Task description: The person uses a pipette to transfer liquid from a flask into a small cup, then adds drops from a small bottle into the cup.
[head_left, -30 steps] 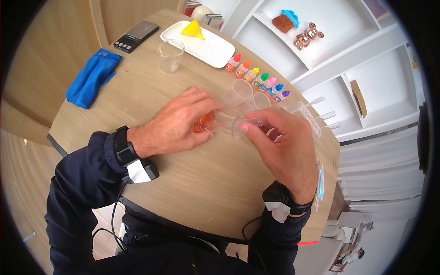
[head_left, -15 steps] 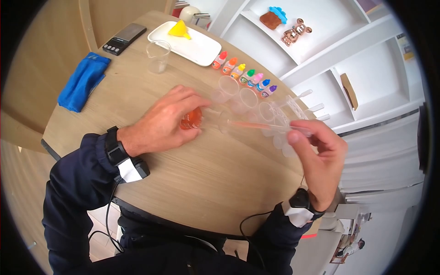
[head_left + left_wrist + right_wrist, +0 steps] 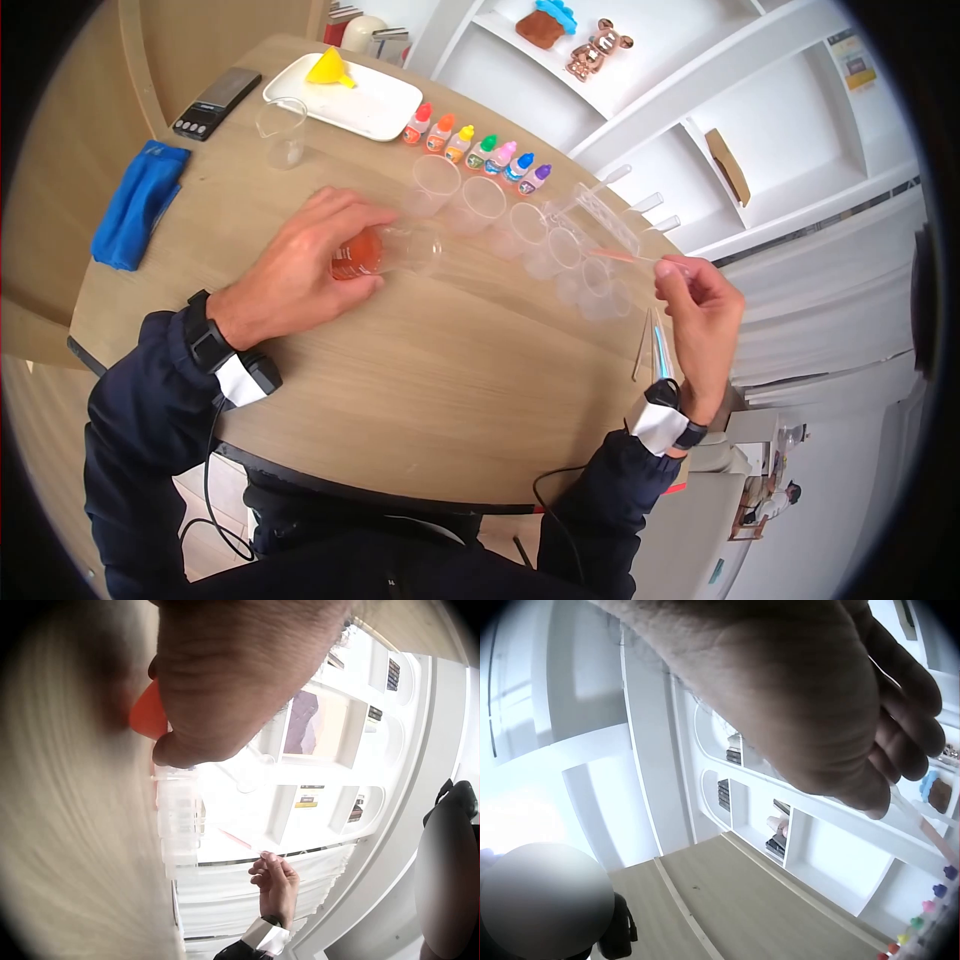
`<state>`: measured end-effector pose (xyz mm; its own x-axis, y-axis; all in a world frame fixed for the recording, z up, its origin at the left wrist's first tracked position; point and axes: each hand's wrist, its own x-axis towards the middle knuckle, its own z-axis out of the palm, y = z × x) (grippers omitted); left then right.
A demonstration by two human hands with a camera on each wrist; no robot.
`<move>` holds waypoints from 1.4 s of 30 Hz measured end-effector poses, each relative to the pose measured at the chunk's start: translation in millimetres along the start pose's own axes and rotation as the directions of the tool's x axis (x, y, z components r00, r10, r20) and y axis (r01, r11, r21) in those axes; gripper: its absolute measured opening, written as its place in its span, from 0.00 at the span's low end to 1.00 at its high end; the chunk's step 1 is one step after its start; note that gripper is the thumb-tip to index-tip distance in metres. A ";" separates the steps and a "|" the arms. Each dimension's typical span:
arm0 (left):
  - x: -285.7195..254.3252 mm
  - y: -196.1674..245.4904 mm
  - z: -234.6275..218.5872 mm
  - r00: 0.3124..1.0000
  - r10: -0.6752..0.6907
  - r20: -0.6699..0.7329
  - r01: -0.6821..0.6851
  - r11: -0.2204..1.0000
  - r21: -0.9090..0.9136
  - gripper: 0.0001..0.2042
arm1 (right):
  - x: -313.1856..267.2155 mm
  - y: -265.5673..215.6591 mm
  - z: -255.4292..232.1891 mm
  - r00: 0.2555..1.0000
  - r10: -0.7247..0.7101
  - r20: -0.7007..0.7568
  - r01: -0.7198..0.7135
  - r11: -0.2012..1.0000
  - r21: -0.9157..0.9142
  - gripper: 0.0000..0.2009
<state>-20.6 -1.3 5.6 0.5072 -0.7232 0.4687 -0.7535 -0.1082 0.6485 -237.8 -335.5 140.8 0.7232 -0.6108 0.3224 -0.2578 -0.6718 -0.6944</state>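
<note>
My left hand (image 3: 290,265) grips a clear conical flask (image 3: 412,250) with orange-red liquid in its base. In the left wrist view, the orange liquid (image 3: 148,712) shows below the fingers. My right hand (image 3: 703,320) is raised at the right side of the table, pinching a clear plastic dropper (image 3: 615,257) between thumb and fingers. Reddish liquid colours the dropper's stem, which points left over the clear plastic cups (image 3: 484,200). These several cups run in a row from the middle to the right. The right wrist view shows the dropper (image 3: 932,834) beyond the fingertips.
Behind the cups stand several small colour bottles (image 3: 482,152) and a clear rack (image 3: 605,218) with tubes. Farther left are a white tray (image 3: 385,105) with a yellow funnel (image 3: 326,68), a beaker (image 3: 283,135), a scale (image 3: 217,103) and a blue cloth (image 3: 138,205). Thin sticks (image 3: 658,345) lie at right.
My right hand has drawn the dropper out of the flask's mouth and carried it right, over towards the far cups. My left hand keeps its hold on the flask. The head view has turned right.
</note>
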 end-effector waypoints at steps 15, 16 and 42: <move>-0.2 -1.9 -0.2 1.000 0.017 -0.003 -0.017 1.000 0.023 0.29 | 3.0 1.0 12.6 0.999 -0.032 0.015 0.032 0.999 -0.025 0.11; -0.3 -2.0 -0.2 1.000 0.020 -0.005 -0.020 1.000 0.024 0.29 | 0.0 -3.4 10.1 1.000 -0.023 0.004 0.023 1.000 -0.013 0.11; -4.6 1.9 6.0 0.997 0.080 0.024 -0.079 0.997 -0.019 0.27 | -55.3 -62.0 115.1 0.814 -0.506 0.284 0.501 0.860 0.095 0.07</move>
<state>-26.9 -2.3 1.1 0.4353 -0.7456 0.5045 -0.7831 -0.0372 0.6208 -188.1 -211.8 91.9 0.9015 -0.0382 0.4311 0.2018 -0.8441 -0.4968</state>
